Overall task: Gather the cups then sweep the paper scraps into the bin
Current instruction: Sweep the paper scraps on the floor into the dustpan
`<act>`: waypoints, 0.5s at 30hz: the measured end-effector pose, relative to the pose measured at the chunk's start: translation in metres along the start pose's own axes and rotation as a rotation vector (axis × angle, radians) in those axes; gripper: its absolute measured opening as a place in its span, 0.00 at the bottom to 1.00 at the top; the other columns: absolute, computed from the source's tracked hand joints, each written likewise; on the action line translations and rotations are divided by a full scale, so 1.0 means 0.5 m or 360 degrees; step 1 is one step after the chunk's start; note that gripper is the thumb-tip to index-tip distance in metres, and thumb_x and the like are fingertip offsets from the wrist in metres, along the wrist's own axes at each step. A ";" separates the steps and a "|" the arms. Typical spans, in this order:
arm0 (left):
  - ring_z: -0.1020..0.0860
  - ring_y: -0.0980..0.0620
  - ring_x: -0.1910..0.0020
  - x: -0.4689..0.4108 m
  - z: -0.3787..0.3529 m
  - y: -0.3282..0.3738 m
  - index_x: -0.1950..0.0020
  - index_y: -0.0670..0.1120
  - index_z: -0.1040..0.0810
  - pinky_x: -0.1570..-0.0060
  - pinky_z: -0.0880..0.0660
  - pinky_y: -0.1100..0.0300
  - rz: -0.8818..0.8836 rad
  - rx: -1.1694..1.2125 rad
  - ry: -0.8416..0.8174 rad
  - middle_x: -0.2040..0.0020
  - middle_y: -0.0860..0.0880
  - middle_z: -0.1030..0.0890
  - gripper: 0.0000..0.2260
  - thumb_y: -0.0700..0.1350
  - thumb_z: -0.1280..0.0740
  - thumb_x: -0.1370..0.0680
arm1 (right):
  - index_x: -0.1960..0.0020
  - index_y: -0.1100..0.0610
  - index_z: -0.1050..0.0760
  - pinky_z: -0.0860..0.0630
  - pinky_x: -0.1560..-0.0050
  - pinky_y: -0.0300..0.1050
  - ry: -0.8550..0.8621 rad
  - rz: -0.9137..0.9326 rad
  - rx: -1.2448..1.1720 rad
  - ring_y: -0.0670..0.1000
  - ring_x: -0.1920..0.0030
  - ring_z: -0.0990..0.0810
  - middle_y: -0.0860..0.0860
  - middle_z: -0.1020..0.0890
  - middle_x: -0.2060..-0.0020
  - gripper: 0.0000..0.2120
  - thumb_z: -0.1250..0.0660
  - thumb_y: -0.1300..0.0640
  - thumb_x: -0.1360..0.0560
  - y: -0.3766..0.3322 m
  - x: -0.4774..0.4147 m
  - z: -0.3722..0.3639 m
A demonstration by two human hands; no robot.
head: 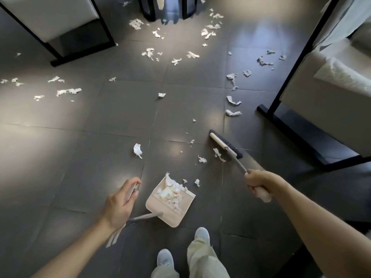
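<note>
A beige dustpan [166,212] rests on the dark tiled floor in front of my feet, with paper scraps and a crumpled printed cup [169,194] inside it. My left hand [120,203] holds the top of the dustpan's long handle, fingers loosely round it. My right hand [259,184] grips the pale handle of a broom [225,145], whose dark bristled head lies on the floor to the right of the pan. White paper scraps [201,159] lie between broom and pan. Many more scraps are scattered across the floor ahead.
A dark bin [148,9] stands at the top centre with scraps around its base. A black-framed bench [80,51] sits at upper left. A black-framed sofa [301,125] runs along the right. My two shoes [201,234] stand just behind the dustpan.
</note>
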State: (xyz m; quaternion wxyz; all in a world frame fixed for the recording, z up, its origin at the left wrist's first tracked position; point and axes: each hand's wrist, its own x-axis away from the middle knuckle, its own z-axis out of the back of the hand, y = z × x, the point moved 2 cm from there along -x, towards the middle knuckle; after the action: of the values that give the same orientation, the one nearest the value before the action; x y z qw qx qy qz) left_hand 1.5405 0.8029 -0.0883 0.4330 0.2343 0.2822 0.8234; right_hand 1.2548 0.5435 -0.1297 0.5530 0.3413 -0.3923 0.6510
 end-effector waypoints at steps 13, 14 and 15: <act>0.21 0.39 0.55 -0.023 -0.013 -0.035 0.40 0.48 0.28 0.62 0.40 0.63 -0.0160 -0.0100 0.0140 0.52 0.43 0.18 0.12 0.38 0.38 0.22 | 0.37 0.56 0.32 0.36 0.78 0.34 -0.0520 -0.0064 -0.0883 0.44 0.79 0.35 0.51 0.32 0.76 0.18 0.47 0.67 0.24 -0.102 0.237 -0.249; 0.21 0.39 0.54 -0.024 -0.011 -0.037 0.40 0.46 0.27 0.62 0.39 0.63 -0.0154 -0.0102 0.0151 0.51 0.44 0.18 0.11 0.38 0.38 0.22 | 0.35 0.58 0.30 0.37 0.78 0.32 -0.0528 -0.0069 -0.0926 0.44 0.80 0.36 0.51 0.34 0.78 0.20 0.47 0.67 0.25 -0.103 0.249 -0.248; 0.21 0.39 0.54 -0.024 -0.009 -0.039 0.40 0.45 0.27 0.61 0.39 0.63 -0.0149 -0.0102 0.0150 0.50 0.44 0.18 0.11 0.38 0.38 0.22 | 0.32 0.60 0.31 0.37 0.78 0.32 -0.0533 -0.0078 -0.0962 0.45 0.79 0.36 0.50 0.34 0.78 0.22 0.46 0.67 0.25 -0.107 0.259 -0.242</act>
State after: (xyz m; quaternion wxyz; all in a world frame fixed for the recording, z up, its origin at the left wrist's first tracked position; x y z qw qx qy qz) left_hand 1.5554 0.8006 -0.1062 0.4645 0.1677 0.2863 0.8211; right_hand 1.2860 0.7141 -0.0642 0.5724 0.2733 -0.6445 0.4268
